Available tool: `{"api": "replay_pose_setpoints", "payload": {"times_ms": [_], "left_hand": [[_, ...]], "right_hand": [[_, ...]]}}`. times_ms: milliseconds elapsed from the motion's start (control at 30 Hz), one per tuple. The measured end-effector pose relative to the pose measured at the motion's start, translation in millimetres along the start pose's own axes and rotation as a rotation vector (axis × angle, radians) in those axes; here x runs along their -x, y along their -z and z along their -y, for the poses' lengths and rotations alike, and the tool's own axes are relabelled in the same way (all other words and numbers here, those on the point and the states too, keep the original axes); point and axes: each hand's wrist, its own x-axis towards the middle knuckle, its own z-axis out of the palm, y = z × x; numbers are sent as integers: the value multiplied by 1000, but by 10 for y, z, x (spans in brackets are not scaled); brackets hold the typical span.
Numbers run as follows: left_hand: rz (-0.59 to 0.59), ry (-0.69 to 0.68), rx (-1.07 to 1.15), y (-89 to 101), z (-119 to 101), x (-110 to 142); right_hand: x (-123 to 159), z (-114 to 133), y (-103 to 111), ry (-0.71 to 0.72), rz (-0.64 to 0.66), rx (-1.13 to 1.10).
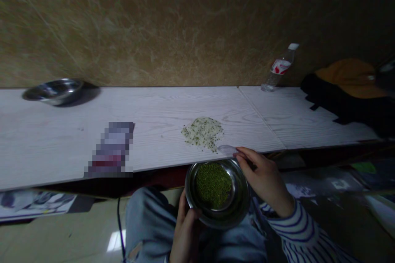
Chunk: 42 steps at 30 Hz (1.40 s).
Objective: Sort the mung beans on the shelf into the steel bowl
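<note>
My left hand [189,228] grips the near left rim of a steel bowl [243,203], thumb over the edge. Many small green beans, which look like mung beans [212,185], cover the bowl's bottom. The bowl is held over my lap, just below the table's front edge. Between thumb and fingers, my right hand [262,174] pinches a clear plastic spoon [228,150]. Its rounded end is at the table edge, beside a loose pile of white grains mixed with green beans [203,131]. The pile's near edge trails towards the spoon.
A second steel bowl [57,92] stands at the back left of the white table [160,107]. A blurred-out flat item [112,150] lies at the left front. At the back right are a plastic bottle [280,68] and a mustard cap [348,77] on dark cloth.
</note>
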Motion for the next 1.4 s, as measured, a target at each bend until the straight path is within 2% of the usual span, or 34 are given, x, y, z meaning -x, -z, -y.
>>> {"api": "replay_pose_setpoints", "payload": {"times_ms": [167,567,800,967,1167,1400], "left_hand": [[-10,12,0,-4,-4,12],[-12,-9,-15,-22,-3,16],[-41,2,-33,-22,-10,-2],[-46,8,-18,-8,-3,-22],[-39,-9,-27,-57,-31,16],[-61,6,8,-50,-22,4]], "right_hand": [[-3,-42,24,-41,-5,-20],[-6,13,-9,-13,39,-70],[-151,-29,-75,3,15,-77],[-262,-62,-33,10,-20,-61],[-149,-40,40,15,31,-38],[-131,-25,-55,41,58,-85]]}}
